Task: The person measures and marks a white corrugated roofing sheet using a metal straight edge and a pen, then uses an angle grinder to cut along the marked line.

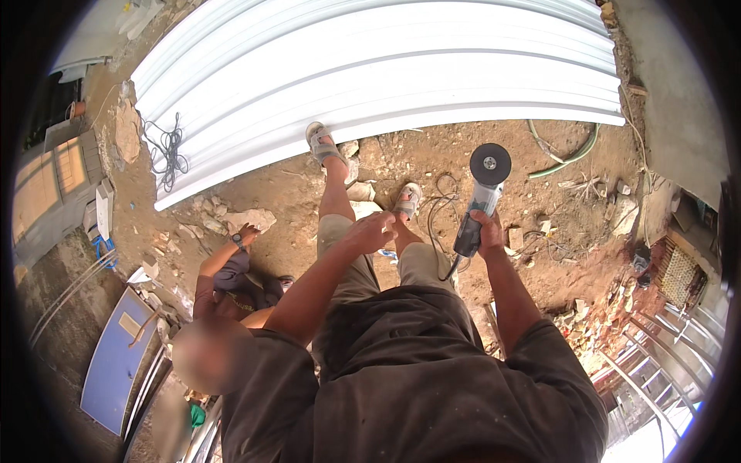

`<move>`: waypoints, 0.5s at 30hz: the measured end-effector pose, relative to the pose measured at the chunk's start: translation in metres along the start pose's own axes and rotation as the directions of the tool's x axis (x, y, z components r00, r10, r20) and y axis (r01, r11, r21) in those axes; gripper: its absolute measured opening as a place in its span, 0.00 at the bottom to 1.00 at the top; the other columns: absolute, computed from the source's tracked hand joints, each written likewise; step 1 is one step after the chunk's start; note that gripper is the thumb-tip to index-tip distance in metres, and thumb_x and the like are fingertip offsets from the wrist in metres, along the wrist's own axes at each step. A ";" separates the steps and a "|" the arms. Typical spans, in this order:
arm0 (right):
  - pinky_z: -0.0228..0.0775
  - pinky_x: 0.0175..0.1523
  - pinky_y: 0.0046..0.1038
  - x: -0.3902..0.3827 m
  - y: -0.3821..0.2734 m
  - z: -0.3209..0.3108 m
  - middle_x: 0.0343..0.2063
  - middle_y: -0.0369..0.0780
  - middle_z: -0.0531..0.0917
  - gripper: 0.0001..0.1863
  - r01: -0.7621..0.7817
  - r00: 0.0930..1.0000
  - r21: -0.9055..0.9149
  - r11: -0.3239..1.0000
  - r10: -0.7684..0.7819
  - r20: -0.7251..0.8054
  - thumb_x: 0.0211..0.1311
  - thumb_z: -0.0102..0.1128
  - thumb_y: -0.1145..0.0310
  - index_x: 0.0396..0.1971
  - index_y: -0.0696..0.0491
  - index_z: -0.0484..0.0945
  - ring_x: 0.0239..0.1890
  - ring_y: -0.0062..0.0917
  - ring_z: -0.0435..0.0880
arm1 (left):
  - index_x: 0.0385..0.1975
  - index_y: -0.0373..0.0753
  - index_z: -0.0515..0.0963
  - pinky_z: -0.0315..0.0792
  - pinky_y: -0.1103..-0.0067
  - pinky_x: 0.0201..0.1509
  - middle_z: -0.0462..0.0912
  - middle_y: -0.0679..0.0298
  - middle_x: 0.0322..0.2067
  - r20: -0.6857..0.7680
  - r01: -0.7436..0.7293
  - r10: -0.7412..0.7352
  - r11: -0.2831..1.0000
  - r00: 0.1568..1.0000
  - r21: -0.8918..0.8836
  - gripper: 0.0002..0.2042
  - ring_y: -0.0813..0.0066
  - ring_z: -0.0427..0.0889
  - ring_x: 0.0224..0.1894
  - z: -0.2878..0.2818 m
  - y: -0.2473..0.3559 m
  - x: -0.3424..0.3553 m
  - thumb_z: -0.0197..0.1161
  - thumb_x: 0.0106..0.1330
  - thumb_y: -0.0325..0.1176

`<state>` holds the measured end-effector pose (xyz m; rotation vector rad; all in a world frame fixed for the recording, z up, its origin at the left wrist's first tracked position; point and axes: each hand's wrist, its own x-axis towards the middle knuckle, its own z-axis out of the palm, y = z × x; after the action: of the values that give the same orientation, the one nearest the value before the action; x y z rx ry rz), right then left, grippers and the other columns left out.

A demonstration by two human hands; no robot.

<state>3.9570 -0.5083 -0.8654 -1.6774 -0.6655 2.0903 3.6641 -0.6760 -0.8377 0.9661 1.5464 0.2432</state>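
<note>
My right hand (pixel 488 233) is wrapped around the body of an angle grinder (pixel 482 202). The grinder points away from me, with its dark round disc at the far end. Its black cord (pixel 438 224) runs from the rear and loops over the dirt beside my foot. Over my left thigh hovers my left hand (pixel 372 231), empty, fingers loosely bent and apart. Ahead lie long white ribbed metal sheets (pixel 370 96) on the ground. My left sandalled foot rests at their near edge, while the right one stands on the soil.
Close on my left crouches another person (pixel 231 289), a watch on the wrist. Coiled dark cable (pixel 166 154) lies at the sheets' left end. A green hose (pixel 571 158), stones (pixel 251 221) and rubble cover the dirt. Metal bars (pixel 648 363) stand at lower right, a blue panel (pixel 116 363) at lower left.
</note>
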 end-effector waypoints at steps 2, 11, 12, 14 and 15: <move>0.78 0.34 0.30 0.004 0.010 0.007 0.29 0.36 0.78 0.20 -0.006 0.999 0.004 1.000 0.006 -0.039 0.51 0.66 0.68 0.45 0.53 0.72 0.27 0.25 0.80 | 0.58 0.41 0.73 0.71 0.65 0.60 0.79 0.55 0.55 0.025 0.018 -0.017 0.998 1.000 -0.065 0.26 0.55 0.78 0.57 -0.007 0.019 0.015 0.67 0.63 0.45; 0.79 0.39 0.31 0.050 0.026 0.091 0.32 0.37 0.80 0.19 0.060 0.998 0.141 0.988 -0.055 -0.041 0.53 0.65 0.69 0.45 0.54 0.73 0.31 0.28 0.83 | 0.73 0.38 0.54 0.60 0.60 0.70 0.69 0.45 0.63 -0.162 -0.147 0.116 0.971 0.980 -0.191 0.48 0.47 0.67 0.67 0.040 0.044 0.057 0.75 0.55 0.46; 0.79 0.39 0.31 0.059 0.027 0.097 0.32 0.37 0.80 0.19 0.065 0.997 0.155 0.986 -0.058 -0.051 0.53 0.65 0.69 0.45 0.54 0.73 0.31 0.28 0.83 | 0.74 0.38 0.50 0.55 0.58 0.72 0.66 0.44 0.65 -0.201 -0.158 0.116 0.965 0.973 -0.210 0.49 0.45 0.65 0.69 0.043 0.047 0.061 0.75 0.55 0.44; 0.76 0.38 0.30 0.067 0.027 0.114 0.34 0.37 0.78 0.21 0.034 0.999 0.186 0.982 -0.029 -0.029 0.53 0.63 0.73 0.48 0.55 0.72 0.34 0.26 0.81 | 0.73 0.38 0.49 0.58 0.58 0.71 0.65 0.42 0.65 -0.273 -0.152 0.090 0.965 0.958 -0.216 0.48 0.42 0.65 0.68 0.042 0.044 0.065 0.73 0.56 0.37; 0.76 0.38 0.30 0.069 0.024 0.124 0.33 0.37 0.78 0.20 0.036 0.999 0.180 0.983 -0.032 -0.026 0.53 0.63 0.73 0.47 0.55 0.72 0.33 0.27 0.81 | 0.73 0.38 0.48 0.60 0.58 0.70 0.65 0.41 0.65 -0.312 -0.151 0.078 0.965 0.947 -0.216 0.47 0.41 0.65 0.67 0.039 0.043 0.067 0.72 0.57 0.34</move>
<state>3.8213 -0.5044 -0.9122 -1.5761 -0.4779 2.0380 3.7230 -0.6169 -0.8680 0.8571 1.6910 0.6712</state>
